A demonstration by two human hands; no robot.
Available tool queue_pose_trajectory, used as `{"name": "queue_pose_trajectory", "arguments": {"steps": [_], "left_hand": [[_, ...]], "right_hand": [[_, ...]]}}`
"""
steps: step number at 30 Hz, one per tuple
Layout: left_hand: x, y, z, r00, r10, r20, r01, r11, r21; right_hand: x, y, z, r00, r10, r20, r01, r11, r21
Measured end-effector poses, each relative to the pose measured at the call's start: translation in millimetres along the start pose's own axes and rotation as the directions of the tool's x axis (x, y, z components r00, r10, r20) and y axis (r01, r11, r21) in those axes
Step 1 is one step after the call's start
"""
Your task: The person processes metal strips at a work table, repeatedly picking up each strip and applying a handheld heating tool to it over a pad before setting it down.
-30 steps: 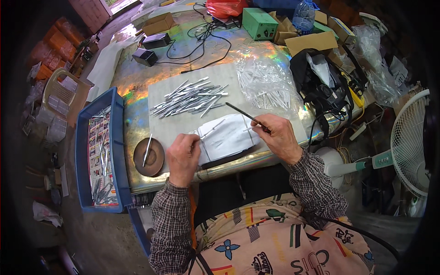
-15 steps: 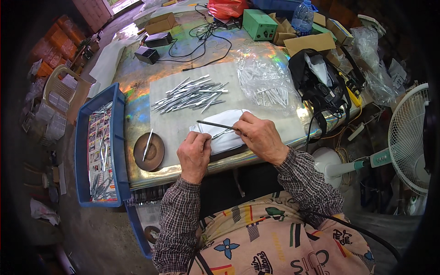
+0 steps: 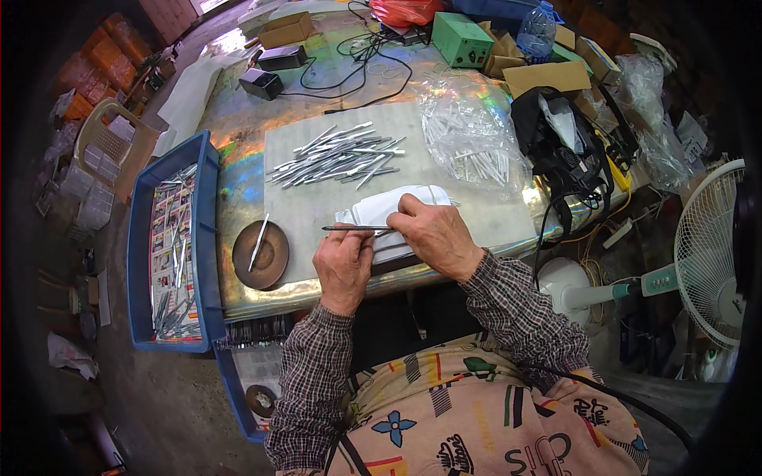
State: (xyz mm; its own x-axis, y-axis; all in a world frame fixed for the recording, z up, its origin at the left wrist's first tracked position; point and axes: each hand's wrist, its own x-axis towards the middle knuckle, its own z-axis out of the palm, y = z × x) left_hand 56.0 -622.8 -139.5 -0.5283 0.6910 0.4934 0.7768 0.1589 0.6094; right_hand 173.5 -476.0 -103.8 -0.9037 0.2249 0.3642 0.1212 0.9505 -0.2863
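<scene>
Thin metal rod [image 3: 357, 228]: held level near worktop [image 3: 238, 190] front edge, over white cloth [image 3: 381, 210]; fingers of left hand [image 3: 343, 266] and right hand [image 3: 432, 236] pinched on it. Heap of like rods [image 3: 337, 155] mid-worktop; brown dish [image 3: 260, 255] front left; blue tray [image 3: 206, 238] off left edge

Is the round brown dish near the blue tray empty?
No, one thin metal piece lies across the round brown dish, which sits on the table between the blue tray and the left hand.
</scene>
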Motion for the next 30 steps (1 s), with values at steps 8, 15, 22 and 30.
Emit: {"name": "queue_pose_trajectory", "arguments": {"steps": [8,15,22,30], "left_hand": [[-1,-2,2,1.000,-0.009,0.000,0.009,1.000,0.010],[-1,-3,3,1.000,0.018,-0.008,-0.018,1.000,0.023],[0,-1,3,1.000,0.017,-0.014,-0.017,1.000,-0.015],[-1,0,3,1.000,0.013,-0.016,-0.013,1.000,0.005]], "right_hand": [[1,0,1,1.000,0.004,0.001,-0.004,1.000,0.006],[3,1,6,1.000,-0.003,-0.010,0.004,0.998,0.055],[7,4,11,0.999,0.027,-0.023,-0.023,0.986,0.162],[1,1,9,0.996,0.086,-0.015,-0.083,0.986,0.144]]}}
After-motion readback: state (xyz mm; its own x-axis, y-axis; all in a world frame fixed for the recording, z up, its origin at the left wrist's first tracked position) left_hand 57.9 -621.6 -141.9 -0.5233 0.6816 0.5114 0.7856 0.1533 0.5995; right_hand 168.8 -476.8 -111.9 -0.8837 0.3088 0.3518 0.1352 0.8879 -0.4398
